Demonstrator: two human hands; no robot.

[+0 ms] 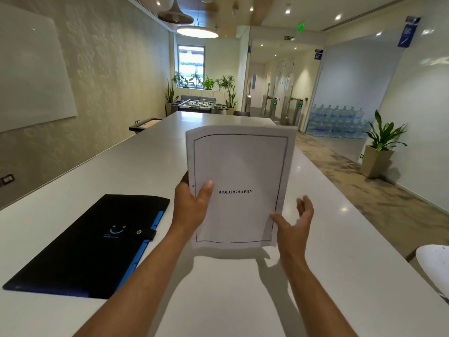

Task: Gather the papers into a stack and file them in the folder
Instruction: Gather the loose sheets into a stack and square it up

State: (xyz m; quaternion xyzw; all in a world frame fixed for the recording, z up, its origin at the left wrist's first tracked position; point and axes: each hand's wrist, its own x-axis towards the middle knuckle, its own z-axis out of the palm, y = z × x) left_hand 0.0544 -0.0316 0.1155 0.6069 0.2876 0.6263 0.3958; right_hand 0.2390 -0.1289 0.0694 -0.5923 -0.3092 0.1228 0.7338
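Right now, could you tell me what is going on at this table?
A person holds a stack of papers upright above the white table; the top sheet reads BIBLIOGRAPHY. The left hand grips its left edge, and the right hand is open beside its right edge. The black folder lies closed to the left.

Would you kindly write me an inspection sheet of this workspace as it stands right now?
Surface: long white table, glossy.
Job's things: stack of papers held upright above the table, top sheet reading BIBLIOGRAPHY; black folder lying flat and snapped closed at the left.
Clutter: a white sheet at the table's right edge, partly out of view.
Grippers: left hand grips the stack's left edge; right hand open beside its right edge.
Cables: nothing seen.
Surroundings: whiteboard, potted plant, water bottles.
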